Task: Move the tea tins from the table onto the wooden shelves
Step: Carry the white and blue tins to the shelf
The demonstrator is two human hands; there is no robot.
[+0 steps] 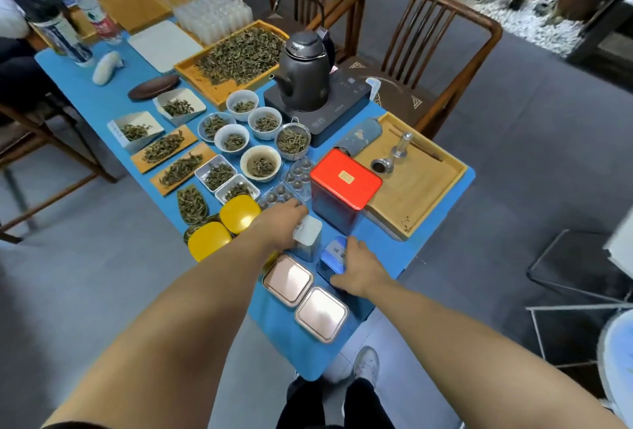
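Two hands, left point(286, 223) on white tin point(307, 235), right point(359, 266) on blue tin point(334, 254)

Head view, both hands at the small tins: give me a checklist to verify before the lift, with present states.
1. Left hand on the white-lidded silver tin: ok, fingers curled over it.
2. Right hand on the blue-lidded small tin: ok, gripping its side.
3. Lids seated on both tins: cannot tell.
4. Tall blue tin with red lid stands close behind: not ok, tight clearance.
5. Two pink square tins under the forearms: ok, untouched.
6. Wooden shelves in view: not ok.
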